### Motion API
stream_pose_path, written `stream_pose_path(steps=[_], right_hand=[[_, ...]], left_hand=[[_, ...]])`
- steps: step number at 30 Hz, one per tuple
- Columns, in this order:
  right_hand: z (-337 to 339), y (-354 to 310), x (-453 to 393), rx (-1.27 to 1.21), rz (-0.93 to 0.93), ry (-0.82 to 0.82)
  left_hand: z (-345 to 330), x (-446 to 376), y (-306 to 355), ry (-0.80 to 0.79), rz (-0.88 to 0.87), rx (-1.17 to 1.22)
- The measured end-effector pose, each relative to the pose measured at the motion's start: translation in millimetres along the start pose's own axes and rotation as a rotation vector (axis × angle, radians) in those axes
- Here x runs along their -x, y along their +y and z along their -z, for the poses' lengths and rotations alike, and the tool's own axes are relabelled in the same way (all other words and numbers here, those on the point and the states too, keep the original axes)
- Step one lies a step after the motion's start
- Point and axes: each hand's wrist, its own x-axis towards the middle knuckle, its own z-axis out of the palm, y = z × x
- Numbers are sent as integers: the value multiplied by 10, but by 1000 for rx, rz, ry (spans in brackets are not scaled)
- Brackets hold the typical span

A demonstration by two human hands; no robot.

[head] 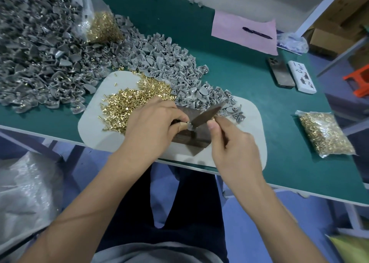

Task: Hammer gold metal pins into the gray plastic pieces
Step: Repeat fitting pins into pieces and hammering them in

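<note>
On a pale grey mat (251, 143) lies a dark metal block (189, 139). My left hand (151, 123) pinches a small grey plastic piece (190, 126) down on the block. My right hand (231, 141) grips a flat dark metal bar (205, 115), used as the hammer, tilted with its lower end right over that piece. A loose heap of gold pins (129, 103) lies on the mat just left of my left hand. Unpinned grey pieces (169, 63) are piled behind the mat. The pin in the held piece is hidden by my fingers.
A big heap of grey pieces (36, 53) fills the far left, with an open bag of gold pins (101, 25) in it. A sealed pin bag (325, 135) lies right. Two phones (291, 75), pink paper with a pen (245, 33), cardboard boxes far right.
</note>
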Motion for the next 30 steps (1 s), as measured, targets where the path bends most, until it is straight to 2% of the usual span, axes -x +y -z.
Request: stream_pose_path(steps=[5,9,11,13,17,19,21,23,25,26,30], right_hand=[[60,55,-44,-100,23,130],[46,29,-74,56,-2,-50],[83,48,-114,53,13,0],[87,43,-107,-54,8,86],[36,13,-55,57,42,-31],[68,44,-77,92,73,27],[85,37,-72,-27,61,111],[64,39,-57,-68,55,71],[43,75,-43,32,52,-35],[49,96,-39,70,61,-32],[45,50,-6,-39,88,176]], left_hand=[[-13,-7,-19,-8,5,2],[-30,-1,-14,-3,5,-19],[-32,5,-24,6,4,-13],[-30,8,-30,10,11,5],[-31,8,-34,5,18,-9],[-37,7,-37,9,21,4],[-33,8,-37,13,23,18],[-32,9,-36,13,21,20],[-28,8,-39,18,17,26],[-29,4,-39,18,16,34],[-32,-7,-49,14,14,38]])
